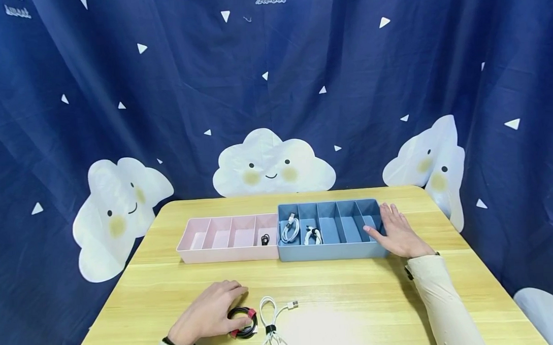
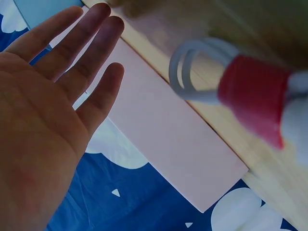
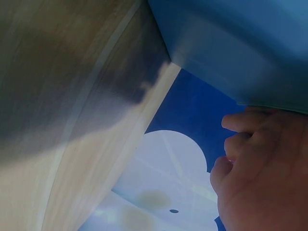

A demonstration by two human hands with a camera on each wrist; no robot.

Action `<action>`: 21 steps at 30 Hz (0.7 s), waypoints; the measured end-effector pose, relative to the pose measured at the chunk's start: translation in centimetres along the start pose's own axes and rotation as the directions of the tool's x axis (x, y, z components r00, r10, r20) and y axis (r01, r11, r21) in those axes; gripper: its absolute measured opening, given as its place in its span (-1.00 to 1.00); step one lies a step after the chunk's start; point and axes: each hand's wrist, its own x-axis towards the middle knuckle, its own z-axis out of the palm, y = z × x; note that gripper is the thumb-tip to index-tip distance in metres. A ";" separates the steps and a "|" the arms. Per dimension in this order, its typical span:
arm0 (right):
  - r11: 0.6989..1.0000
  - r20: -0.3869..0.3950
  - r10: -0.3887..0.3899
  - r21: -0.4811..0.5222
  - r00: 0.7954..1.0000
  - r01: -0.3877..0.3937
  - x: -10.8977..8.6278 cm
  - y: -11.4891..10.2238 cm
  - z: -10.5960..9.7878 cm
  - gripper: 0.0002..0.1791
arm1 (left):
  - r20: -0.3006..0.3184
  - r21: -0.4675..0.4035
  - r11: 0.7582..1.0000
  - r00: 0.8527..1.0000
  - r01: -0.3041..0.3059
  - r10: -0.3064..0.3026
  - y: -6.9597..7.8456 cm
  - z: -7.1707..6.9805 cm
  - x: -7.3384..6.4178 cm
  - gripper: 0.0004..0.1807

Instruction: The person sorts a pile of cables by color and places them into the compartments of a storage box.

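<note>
1. Head view: the left hand is loosely spread, thumb touching the coiled black cable on the surface; a white USB cable lies just beside.
2. Left wrist view: the thumb is out of sight, fingers straight; a red-strapped loop looks pale and blurred.
3. Head view: the right hand lies spread at the blue box's right end, thumb over its rim; the right wrist view hides that thumb.
4. Only the head view shows cables inside the blue and pink box.
</note>
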 end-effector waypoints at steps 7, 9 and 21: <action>1.000 -0.004 -0.004 0.000 1.000 0.004 0.0 0.1 0.0 0.16 | 0.048 -0.022 1.000 0.999 0.021 -0.020 0.3 -0.1 0.0 -0.26; 1.000 -0.006 -0.004 -0.003 1.000 0.004 0.0 0.1 0.0 0.16 | 0.053 -0.024 0.999 0.998 0.022 -0.020 0.4 -0.1 0.0 -0.28; 1.000 -0.016 -0.010 0.001 1.000 0.010 -0.1 -0.1 -0.1 0.15 | 0.037 -0.034 0.999 0.999 -0.004 0.005 1.1 -0.1 -0.3 -0.37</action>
